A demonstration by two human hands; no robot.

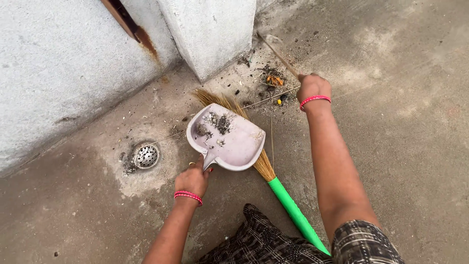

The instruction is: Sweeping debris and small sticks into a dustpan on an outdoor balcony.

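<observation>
My left hand (193, 179) grips the short handle of a pale pink dustpan (234, 142) that holds some dark dirt and dust. The pan rests over the straw bristles of a broom (266, 168) with a green handle, which lies on the concrete floor. My right hand (312, 88) is closed around a thin stick (277, 54) that points toward a small heap of dirt and orange bits (273, 79) near the wall corner. Both wrists wear pink bangles.
A round metal floor drain (146, 156) sits left of the dustpan. White plastered walls (63, 63) and a jutting wall corner (210, 34) border the floor at the top. Checkered cloth (264, 244) covers my knees at the bottom.
</observation>
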